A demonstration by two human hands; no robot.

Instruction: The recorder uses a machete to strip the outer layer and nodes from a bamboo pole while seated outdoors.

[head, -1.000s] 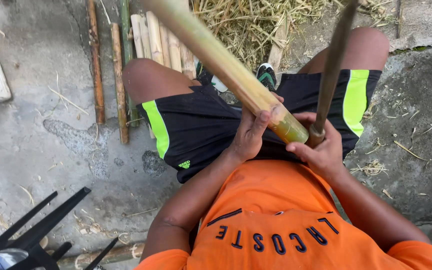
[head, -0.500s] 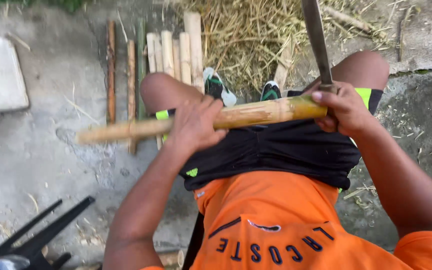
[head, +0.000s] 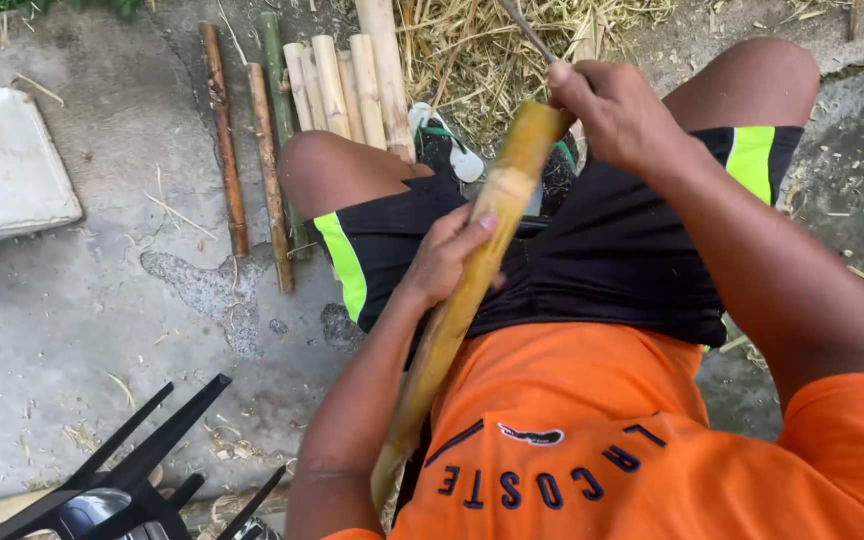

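Note:
I sit with a long yellow-green cane stalk (head: 472, 280) lying across my lap, its far end up by my right knee and its near end down past my left elbow. My left hand (head: 447, 255) grips the stalk at its middle. My right hand (head: 617, 105) is closed around the handle of a dark-bladed knife (head: 522, 25), which meets the stalk's upper end. Only a short part of the blade shows above my fist.
Several cut cane lengths (head: 352, 80) and thin sticks (head: 222, 130) lie on the concrete ahead, beside a heap of dry straw (head: 512, 40). A pale slab (head: 7, 165) sits at the left. Black plastic chair legs (head: 122, 470) jut in at bottom left. Sandals (head: 447, 145) lie between my knees.
The stalk has swung from lying crosswise over my thighs to running lengthwise from my right knee toward my left side. My right hand with the knife moved up to its far end.

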